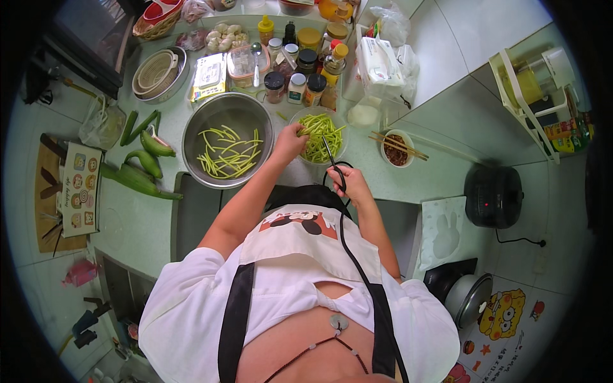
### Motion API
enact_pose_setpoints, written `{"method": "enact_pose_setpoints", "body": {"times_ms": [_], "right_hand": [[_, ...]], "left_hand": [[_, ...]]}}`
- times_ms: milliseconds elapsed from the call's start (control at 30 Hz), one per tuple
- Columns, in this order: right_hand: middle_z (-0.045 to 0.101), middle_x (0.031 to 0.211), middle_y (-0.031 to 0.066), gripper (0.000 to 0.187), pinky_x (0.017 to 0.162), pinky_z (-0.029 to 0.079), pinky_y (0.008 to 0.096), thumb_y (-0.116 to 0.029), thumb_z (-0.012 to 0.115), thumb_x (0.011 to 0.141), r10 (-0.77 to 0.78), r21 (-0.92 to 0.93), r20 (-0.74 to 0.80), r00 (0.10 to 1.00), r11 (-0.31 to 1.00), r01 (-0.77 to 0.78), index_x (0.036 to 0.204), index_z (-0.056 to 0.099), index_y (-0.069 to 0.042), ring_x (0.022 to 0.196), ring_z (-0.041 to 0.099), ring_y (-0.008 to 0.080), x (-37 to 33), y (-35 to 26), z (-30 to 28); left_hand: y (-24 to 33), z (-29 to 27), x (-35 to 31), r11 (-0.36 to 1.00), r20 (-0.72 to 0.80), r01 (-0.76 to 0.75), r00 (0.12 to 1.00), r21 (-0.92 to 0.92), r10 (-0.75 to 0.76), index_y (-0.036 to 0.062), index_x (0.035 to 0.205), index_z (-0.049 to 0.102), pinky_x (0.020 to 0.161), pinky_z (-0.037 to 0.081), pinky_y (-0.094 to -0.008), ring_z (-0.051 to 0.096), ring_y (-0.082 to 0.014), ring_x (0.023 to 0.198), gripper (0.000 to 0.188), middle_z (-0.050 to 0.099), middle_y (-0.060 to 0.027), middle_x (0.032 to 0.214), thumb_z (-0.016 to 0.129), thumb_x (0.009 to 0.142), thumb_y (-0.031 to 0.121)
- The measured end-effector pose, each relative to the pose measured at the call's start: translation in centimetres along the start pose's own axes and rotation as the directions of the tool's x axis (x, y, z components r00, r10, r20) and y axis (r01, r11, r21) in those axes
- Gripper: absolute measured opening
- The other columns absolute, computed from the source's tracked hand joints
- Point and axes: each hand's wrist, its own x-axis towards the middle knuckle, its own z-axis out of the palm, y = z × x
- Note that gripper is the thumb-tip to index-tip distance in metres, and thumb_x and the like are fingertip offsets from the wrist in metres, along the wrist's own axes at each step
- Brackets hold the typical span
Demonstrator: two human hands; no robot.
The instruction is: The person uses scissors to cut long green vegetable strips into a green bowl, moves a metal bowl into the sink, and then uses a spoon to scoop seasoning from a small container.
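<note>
My right hand (353, 182) grips a pair of black-handled scissors (329, 155), their blades pointing up over a clear bowl (293, 122). Thin yellow-green bean-like stalks (324, 139) fill that bowl. At its left rim my left hand (291, 142) is closed, pinching some of the stalks near the scissor tips. Whether the blades touch a stalk is too small to tell. Left of this hand stands a wide steel basin (269, 117) with longer cut stalks (230, 153) spread over its bottom.
Green gourd-like vegetables (142, 180) lie left of the basin. Seasoning jars (296, 88) and bottles crowd the back. A small bowl of dark red pieces (396, 149) with chopsticks across it (399, 145) sits right. A black cooker (493, 196) stands farther right.
</note>
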Motion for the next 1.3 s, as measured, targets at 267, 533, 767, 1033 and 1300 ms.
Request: {"method": "enact_pose_setpoints", "body": {"times_ms": [267, 533, 767, 1033, 1300], "right_hand": [[0.052, 0.057, -0.0021, 0.024, 0.035, 0.024, 0.0175, -0.033, 0.057, 0.081, 0.124, -0.052, 0.044, 0.991, 0.991, -0.122, 0.089, 0.055, -0.01, 0.041, 0.045, 0.0047, -0.9, -1.5, -0.6], [0.053, 0.061, -0.0024, 0.029, 0.033, 0.024, 0.0157, -0.035, 0.053, 0.083, 0.162, -0.073, 0.084, 0.983, 0.985, -0.156, 0.099, 0.055, -0.01, 0.043, 0.048, 0.0044, 0.2, -2.2, 0.1], [0.055, 0.059, -0.0011, 0.03, 0.035, 0.027, 0.0181, -0.037, 0.06, 0.077, 0.162, -0.321, 0.107, 0.981, 0.94, -0.12, 0.088, 0.057, -0.009, 0.042, 0.048, 0.0055, 1.7, -4.2, -1.2], [0.053, 0.054, -0.002, 0.025, 0.035, 0.028, 0.0175, -0.034, 0.061, 0.078, 0.112, -0.341, 0.179, 0.978, 0.939, -0.045, 0.083, 0.058, -0.009, 0.04, 0.046, 0.0047, 3.7, -4.3, -1.3], [0.052, 0.055, -0.0029, 0.025, 0.035, 0.027, 0.0174, -0.031, 0.06, 0.079, -0.001, -0.177, 0.105, 0.995, 0.984, 0.019, 0.089, 0.059, -0.009, 0.04, 0.044, 0.0038, 1.6, -3.1, -1.4]], "left_hand": [[0.1, -0.8, -0.1, 0.999, -0.042, -0.004, 0.999, 0.048, 0.006, 0.0007, 0.091, 0.054, 0.038, 0.039, -0.0219, 0.053, -0.0083, 0.05, 0.018, 0.057, -0.0032, 0.068, 0.059, 0.076, 0.01], [0.3, -0.9, -0.6, 0.928, -0.066, -0.116, 0.987, 0.354, 0.149, 0.0025, 0.092, 0.057, 0.063, 0.045, -0.0362, 0.059, -0.0303, 0.071, 0.023, 0.06, -0.0174, 0.082, 0.061, 0.071, 0.013], [1.7, -0.8, -1.9, 0.837, -0.038, -0.17, 0.974, 0.519, 0.222, 0.0048, 0.091, 0.057, 0.068, 0.043, -0.0394, 0.055, -0.0349, 0.08, 0.021, 0.059, -0.0185, 0.083, 0.06, 0.071, 0.012], [0.7, -0.6, -1.8, 0.864, -0.059, -0.186, 0.969, 0.467, 0.241, 0.0032, 0.091, 0.058, 0.066, 0.044, -0.0375, 0.056, -0.034, 0.075, 0.021, 0.058, -0.0198, 0.08, 0.061, 0.072, 0.012], [-0.8, -1.4, -0.2, 0.998, 0.056, 0.065, 0.996, 0.001, -0.065, 0.0023, 0.101, 0.054, 0.056, 0.044, -0.0304, 0.057, -0.0194, 0.065, 0.029, 0.058, -0.0096, 0.071, 0.057, 0.073, 0.007]]}}
